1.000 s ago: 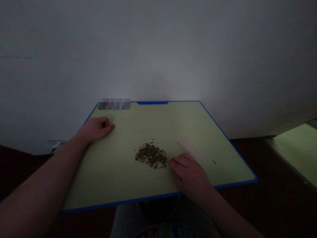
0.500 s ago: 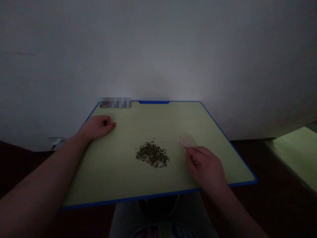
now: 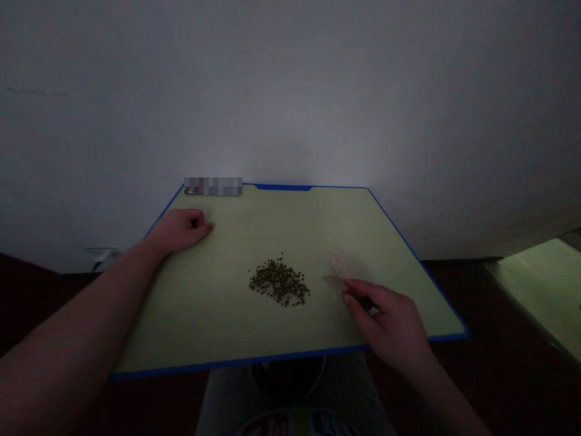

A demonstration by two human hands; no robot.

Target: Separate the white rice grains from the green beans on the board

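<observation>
A pile of small dark green beans (image 3: 278,282), mixed with some pale grains, lies spread on the yellowish tabletop (image 3: 200,327). To its right is a thinner patch of pale, rice-like grains (image 3: 340,261). My right hand (image 3: 393,318) is closed in a pinch on a thin greyish tool that looks like tweezers (image 3: 334,280); its tip points left, just below the pale grains. Whether the tip holds a grain is too small to tell. My left hand (image 3: 181,229) rests at the table's left side, fingers curled in, thumb stretched out, nothing visible in it.
The table has a blue rim (image 3: 227,365) and stands against a grey wall (image 3: 290,91). A blurred-out flat item (image 3: 213,186) lies at its far left corner. Below the near edge a dark round container (image 3: 288,378) sits between my legs. Another yellowish surface (image 3: 540,290) is at the right.
My right hand has moved a little right and toward me, off the pale grains, and the tool's tip now shows. The left hand stays put.
</observation>
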